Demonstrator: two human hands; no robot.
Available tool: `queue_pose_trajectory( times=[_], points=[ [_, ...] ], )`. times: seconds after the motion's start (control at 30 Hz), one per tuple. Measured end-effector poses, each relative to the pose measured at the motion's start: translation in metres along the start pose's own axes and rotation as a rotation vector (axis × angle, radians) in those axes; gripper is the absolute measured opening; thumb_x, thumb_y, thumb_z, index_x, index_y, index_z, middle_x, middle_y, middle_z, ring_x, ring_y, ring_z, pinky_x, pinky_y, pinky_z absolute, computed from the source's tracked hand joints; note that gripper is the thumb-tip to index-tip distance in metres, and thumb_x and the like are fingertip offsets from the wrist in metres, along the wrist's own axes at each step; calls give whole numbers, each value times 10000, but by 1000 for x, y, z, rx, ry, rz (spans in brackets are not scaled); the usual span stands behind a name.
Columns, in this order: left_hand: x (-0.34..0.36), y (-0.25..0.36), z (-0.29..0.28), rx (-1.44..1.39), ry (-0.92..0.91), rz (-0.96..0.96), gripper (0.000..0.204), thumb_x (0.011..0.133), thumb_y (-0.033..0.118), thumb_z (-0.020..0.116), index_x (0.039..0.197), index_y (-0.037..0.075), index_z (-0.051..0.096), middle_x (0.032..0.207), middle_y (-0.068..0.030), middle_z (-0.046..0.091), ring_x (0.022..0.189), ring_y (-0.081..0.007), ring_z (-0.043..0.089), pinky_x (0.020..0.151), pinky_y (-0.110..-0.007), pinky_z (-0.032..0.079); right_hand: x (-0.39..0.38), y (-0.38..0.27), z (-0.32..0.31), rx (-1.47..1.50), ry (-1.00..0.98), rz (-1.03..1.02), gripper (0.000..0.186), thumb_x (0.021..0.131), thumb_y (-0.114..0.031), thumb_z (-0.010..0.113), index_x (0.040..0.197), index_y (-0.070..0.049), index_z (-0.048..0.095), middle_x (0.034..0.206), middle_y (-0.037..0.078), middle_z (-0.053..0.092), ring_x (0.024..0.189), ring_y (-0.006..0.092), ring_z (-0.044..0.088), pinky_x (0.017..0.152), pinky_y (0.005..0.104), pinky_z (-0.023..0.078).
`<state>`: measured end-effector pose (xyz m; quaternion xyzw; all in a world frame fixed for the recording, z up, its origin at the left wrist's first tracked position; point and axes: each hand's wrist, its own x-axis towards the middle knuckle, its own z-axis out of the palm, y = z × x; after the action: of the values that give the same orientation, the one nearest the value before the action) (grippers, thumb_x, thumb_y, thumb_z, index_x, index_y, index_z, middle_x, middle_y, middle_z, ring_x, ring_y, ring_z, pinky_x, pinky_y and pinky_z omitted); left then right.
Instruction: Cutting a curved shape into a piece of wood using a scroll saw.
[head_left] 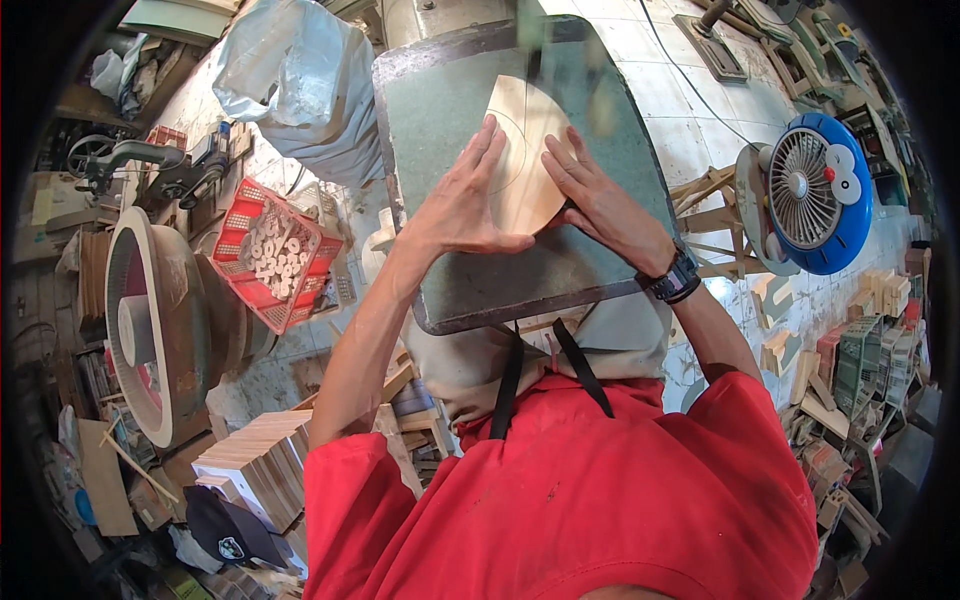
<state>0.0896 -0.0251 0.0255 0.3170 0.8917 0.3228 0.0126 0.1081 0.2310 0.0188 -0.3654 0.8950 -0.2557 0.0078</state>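
Note:
A pale wooden piece (524, 150) with a curved line drawn on it lies flat on the dark green machine table (560, 270). Its right side is rounded and its far end is narrow. My left hand (468, 195) holds it from the left, fingers straight along that side and thumb stretched by the near edge. My right hand (610, 205), with a dark watch (675, 278) on the wrist, presses its fingers on the right edge; its thumb is partly hidden near the wood. A blurred upright machine part (533, 55) stands at the far end of the piece.
To the left stand a red plastic basket (235, 235) of small wooden pieces and a large round machine wheel (150, 325). A white plastic sack (300, 85) sits beyond them. On the right is a blue fan (820, 195). Stacked boards (255, 465) lie at lower left.

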Motion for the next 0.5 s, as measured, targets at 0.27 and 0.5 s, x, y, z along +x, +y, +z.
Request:
queue_pose_trajectory(
  times=[0.27,0.5],
  points=[
    [0,10,6,32,49,-36,1325,537,535,896,1477,-173,287,1582,-377,219,1454,-488,324,1186,-457,350,2,11,-8,-57,15,-98,860,834,-158,725,1552,-5,279,1645,189,226,1524,415,180,1236,456,290],
    [2,15,5,22,46,-85,1303,536,526,897,1462,-175,306,1568,-394,226,1451,-490,328,1182,-459,354,4,17,-9,-45,11,-124,856,848,-207,708,1560,-22,271,1642,182,241,1509,416,224,1241,454,283]
  ],
)
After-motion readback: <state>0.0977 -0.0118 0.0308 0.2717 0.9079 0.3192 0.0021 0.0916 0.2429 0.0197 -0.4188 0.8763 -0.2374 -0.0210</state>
